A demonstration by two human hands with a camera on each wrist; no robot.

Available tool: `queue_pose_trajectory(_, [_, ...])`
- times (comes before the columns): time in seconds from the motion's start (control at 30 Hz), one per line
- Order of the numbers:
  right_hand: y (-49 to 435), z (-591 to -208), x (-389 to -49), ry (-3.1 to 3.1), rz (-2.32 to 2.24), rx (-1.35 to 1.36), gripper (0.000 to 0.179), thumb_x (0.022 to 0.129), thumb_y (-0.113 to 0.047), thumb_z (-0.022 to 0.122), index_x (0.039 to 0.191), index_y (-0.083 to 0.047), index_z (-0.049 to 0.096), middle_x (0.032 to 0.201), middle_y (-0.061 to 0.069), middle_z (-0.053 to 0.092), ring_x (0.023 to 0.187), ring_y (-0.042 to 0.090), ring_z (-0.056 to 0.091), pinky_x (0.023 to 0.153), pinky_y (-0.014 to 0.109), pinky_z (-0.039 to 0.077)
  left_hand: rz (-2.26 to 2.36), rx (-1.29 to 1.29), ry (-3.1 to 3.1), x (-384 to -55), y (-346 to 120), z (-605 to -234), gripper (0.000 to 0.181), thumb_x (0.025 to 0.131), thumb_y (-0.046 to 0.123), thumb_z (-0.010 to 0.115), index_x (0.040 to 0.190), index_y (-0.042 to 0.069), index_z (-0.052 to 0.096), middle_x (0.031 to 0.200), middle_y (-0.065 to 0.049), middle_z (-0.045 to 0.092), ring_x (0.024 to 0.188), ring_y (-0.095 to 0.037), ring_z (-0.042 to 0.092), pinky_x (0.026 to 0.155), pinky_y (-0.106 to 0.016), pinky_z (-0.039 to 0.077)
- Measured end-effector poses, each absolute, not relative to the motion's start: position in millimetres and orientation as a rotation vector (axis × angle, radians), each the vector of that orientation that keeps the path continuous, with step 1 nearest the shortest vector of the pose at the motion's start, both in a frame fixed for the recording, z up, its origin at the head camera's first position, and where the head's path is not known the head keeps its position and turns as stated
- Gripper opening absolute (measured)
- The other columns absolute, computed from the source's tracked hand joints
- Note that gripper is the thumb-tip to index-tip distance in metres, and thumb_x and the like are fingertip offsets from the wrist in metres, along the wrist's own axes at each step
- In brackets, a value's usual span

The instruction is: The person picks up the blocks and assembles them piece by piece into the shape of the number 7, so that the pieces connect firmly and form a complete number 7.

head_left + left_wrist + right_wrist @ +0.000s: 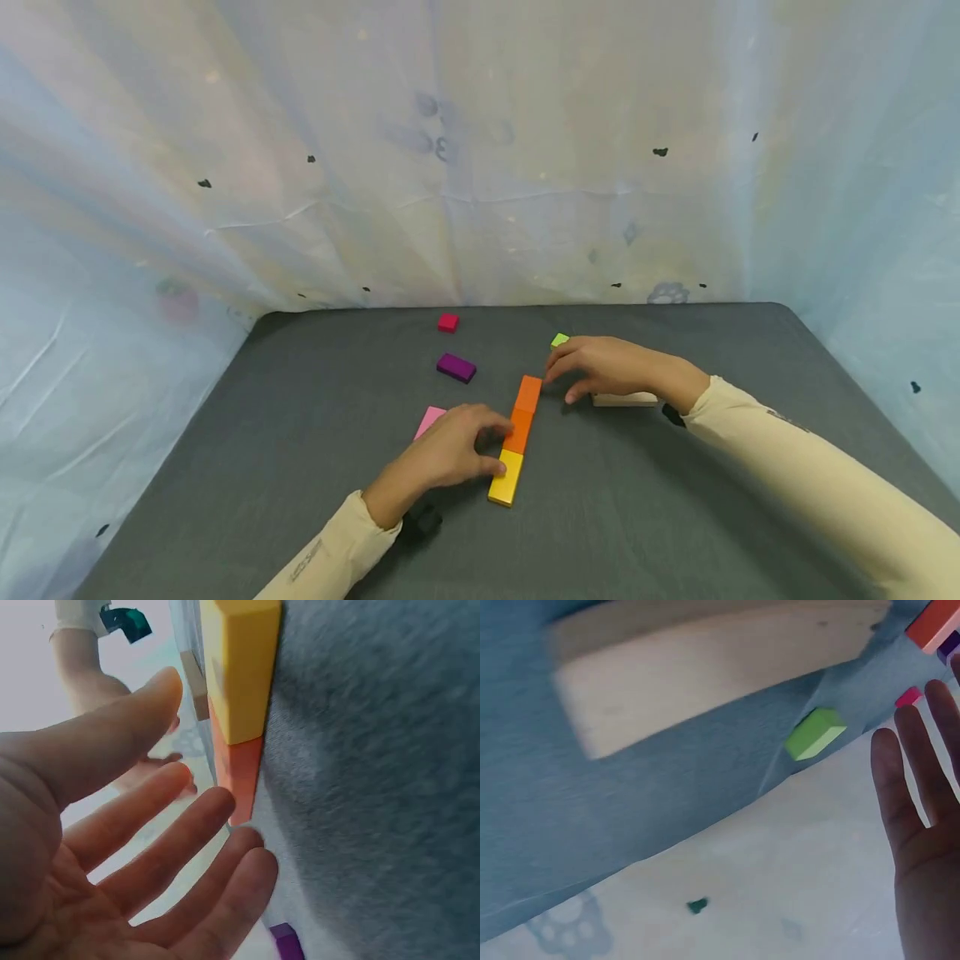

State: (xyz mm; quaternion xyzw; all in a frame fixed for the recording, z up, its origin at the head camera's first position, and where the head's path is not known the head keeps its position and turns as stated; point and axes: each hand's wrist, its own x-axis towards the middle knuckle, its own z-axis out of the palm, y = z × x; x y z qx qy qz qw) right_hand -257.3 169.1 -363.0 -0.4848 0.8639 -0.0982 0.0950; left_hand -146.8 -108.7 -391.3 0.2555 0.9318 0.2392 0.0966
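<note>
Left hand and right hand — each grip loosely spread, holding nothing — flank a yellow block and orange blocks, likely butted end to end for straightness.

Curtained booth; printed sheeting behind, beside grey table

Left hand, thumb apart from extended fingers, right hand farther forward, fingers relaxed
</note>
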Motion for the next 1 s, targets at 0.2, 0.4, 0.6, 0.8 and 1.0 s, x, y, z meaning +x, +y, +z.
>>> queue_pose_trajectory(0.2, [197.0,-366.9,-250.0,2.641,-0.324,-1.358,0.039,0.089,-0.036,0.073,0.126,-0.023,0.069,0.136,0.000,0.061,0.128,0.025,0.056,0.102,0.049,0.048,0.608,0.843,2.775,-153.9,-102.3,-386.4,0.053,0.079,0.033,0.085,0.128,0.021,0.068,0.133,0.004,0.061,0.127,-0.021,0.053,0.110,-0.043,0.043])
queue_pose_trajectory(0.4, [219.9,-372.4,-243.0,2.681,-0.342,-1.305,0.040,0.091,-0.043,0.069,0.127,-0.024,0.068,0.137,0.001,0.061,0.127,0.024,0.057,0.101,0.049,0.049,0.587,0.877,2.725,-159.6,-100.1,-393.1,0.060,0.080,0.034,0.084,0.135,0.020,0.064,0.147,0.005,0.052,0.138,-0.020,0.047,0.114,-0.045,0.039])
queue_pose_trajectory(0.6, [238.9,-377.1,-243.0,2.696,-0.347,-1.273,0.040,0.091,-0.047,0.068,0.126,-0.027,0.067,0.133,-0.001,0.062,0.124,0.025,0.058,0.098,0.051,0.049,0.562,0.881,2.711,-163.1,-100.3,-395.6,0.064,0.080,0.033,0.084,0.139,0.023,0.060,0.153,0.006,0.046,0.142,-0.021,0.043,0.116,-0.046,0.036])
queue_pose_trajectory(0.8, [250.3,-381.5,-240.3,2.714,-0.352,-1.278,0.041,0.089,-0.046,0.071,0.126,-0.030,0.067,0.131,-0.004,0.063,0.121,0.022,0.060,0.095,0.050,0.051,0.487,0.855,2.694,-165.6,-97.7,-394.0,0.065,0.081,0.037,0.082,0.141,0.026,0.058,0.156,0.009,0.042,0.142,-0.022,0.041,0.116,-0.045,0.036])
queue_pose_trajectory(1.0, [254.1,-386.7,-239.6,2.733,-0.349,-1.244,0.047,0.089,-0.041,0.073,0.132,-0.028,0.063,0.133,-0.004,0.063,0.120,0.021,0.062,0.095,0.048,0.051,0.456,0.833,2.691,-168.4,-97.1,-395.4,0.066,0.082,0.040,0.081,0.142,0.026,0.057,0.157,0.010,0.041,0.142,-0.020,0.040,0.116,-0.043,0.036])
